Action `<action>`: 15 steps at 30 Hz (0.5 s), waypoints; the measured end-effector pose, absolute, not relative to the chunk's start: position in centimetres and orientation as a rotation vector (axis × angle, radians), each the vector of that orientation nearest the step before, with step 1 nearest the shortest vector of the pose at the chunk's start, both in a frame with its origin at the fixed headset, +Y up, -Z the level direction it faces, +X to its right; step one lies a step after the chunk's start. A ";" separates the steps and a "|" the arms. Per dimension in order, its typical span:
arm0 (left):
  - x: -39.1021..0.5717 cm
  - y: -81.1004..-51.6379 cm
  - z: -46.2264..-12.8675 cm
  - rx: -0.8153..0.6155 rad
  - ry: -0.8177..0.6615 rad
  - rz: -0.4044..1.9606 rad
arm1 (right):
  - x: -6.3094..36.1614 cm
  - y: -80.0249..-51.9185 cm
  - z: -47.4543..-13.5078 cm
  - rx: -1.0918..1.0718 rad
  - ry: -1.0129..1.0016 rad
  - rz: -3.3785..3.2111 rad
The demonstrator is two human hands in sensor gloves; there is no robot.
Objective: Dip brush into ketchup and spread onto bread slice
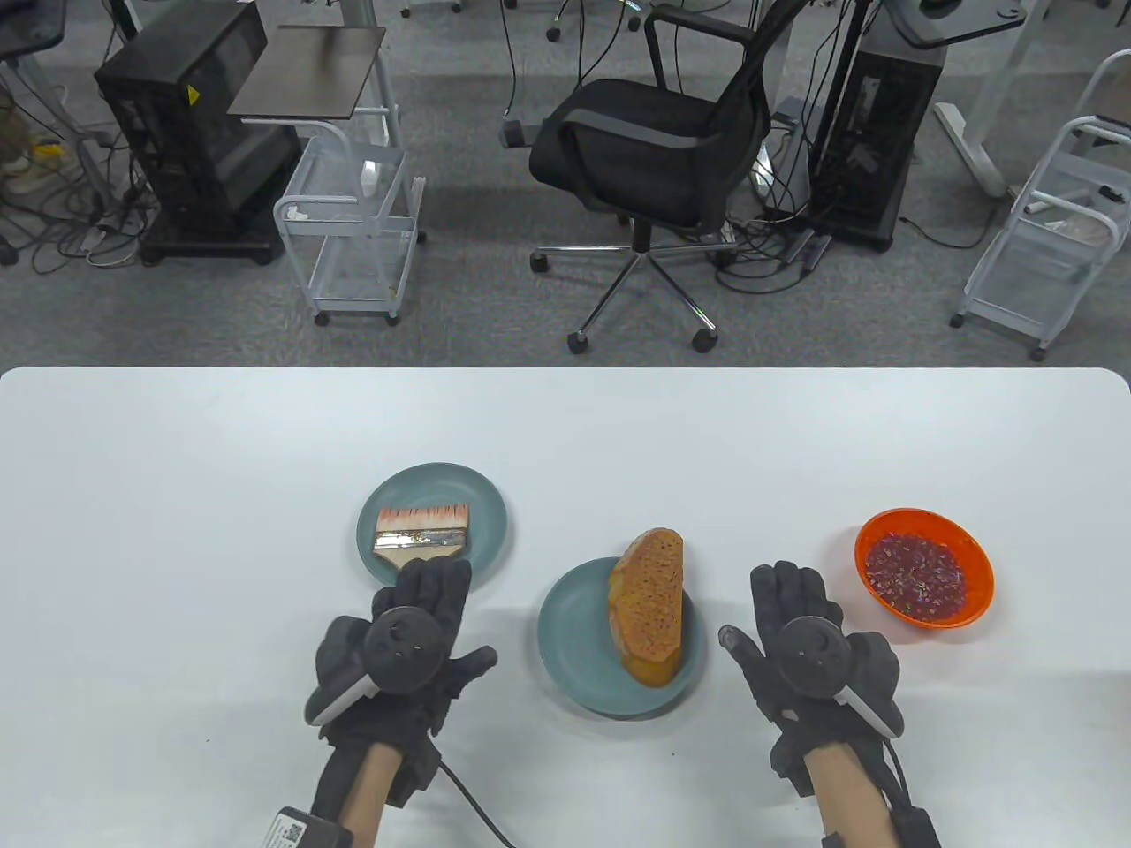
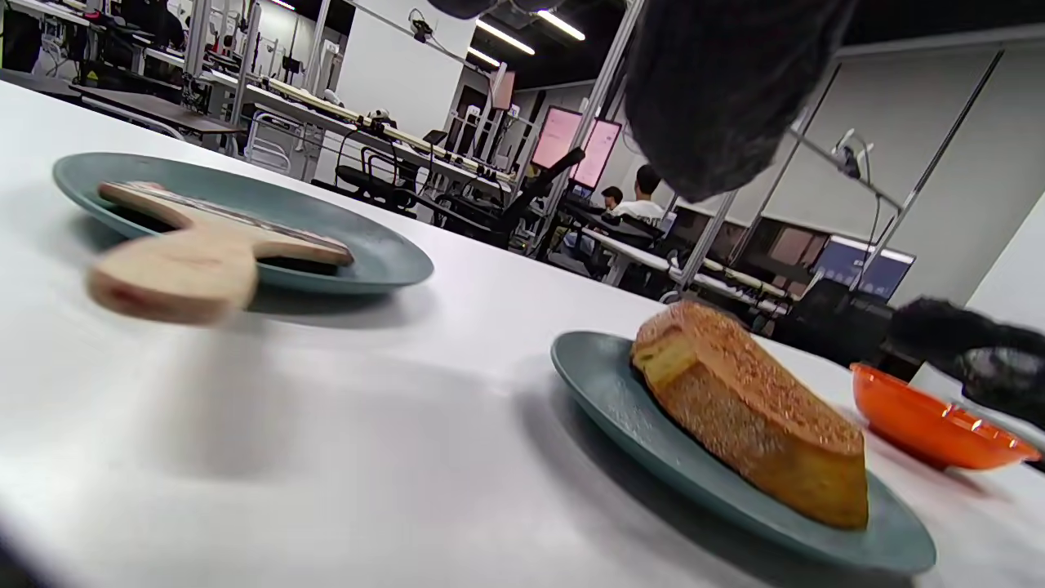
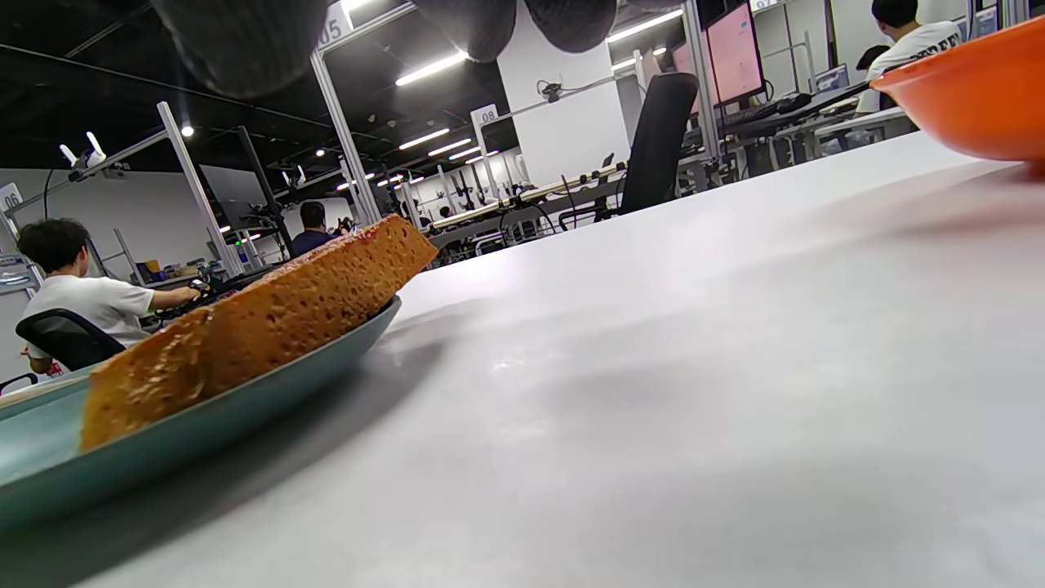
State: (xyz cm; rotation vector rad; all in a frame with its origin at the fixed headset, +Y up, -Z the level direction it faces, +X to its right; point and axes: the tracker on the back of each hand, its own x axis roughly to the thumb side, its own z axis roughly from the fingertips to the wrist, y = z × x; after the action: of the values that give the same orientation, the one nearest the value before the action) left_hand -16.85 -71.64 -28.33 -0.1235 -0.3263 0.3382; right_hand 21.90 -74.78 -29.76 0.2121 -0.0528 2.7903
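A flat wooden brush (image 1: 418, 534) with reddish bristles lies on a teal plate (image 1: 482, 512) left of centre; its handle (image 2: 175, 273) sticks out over the plate's near rim. A bread slice (image 1: 649, 608) leans on a second teal plate (image 1: 574, 649) in the middle, also in the left wrist view (image 2: 751, 412) and the right wrist view (image 3: 269, 318). An orange bowl (image 1: 923, 567) of ketchup stands at the right. My left hand (image 1: 415, 627) lies open, fingers over the brush handle end, holding nothing. My right hand (image 1: 808, 645) lies open on the table between bread plate and bowl.
The white table (image 1: 221, 459) ends at a far edge, with an office chair (image 1: 654, 141), wire carts (image 1: 349, 221) and computer towers on the floor beyond. The orange bowl also shows at the right in the left wrist view (image 2: 931, 429) and the right wrist view (image 3: 971, 90).
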 end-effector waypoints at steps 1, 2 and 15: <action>-16.1 -71.9 -28.4 -0.149 -0.337 0.330 | 21.9 -74.8 -29.8 0.213 -0.049 2.794; -15.3 -72.3 -28.4 -0.178 -0.330 0.308 | 21.8 -74.8 -29.7 0.214 -0.048 2.796; -14.3 -76.3 -30.1 -0.220 -0.210 0.250 | 21.7 -75.5 -29.7 0.225 -0.010 2.849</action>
State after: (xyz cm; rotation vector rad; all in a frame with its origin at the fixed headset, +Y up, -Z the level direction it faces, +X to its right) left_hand -14.26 -76.27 -30.06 -0.2203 -0.2098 0.2504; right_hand 21.71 -75.53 -29.66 0.2250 -0.0099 2.8489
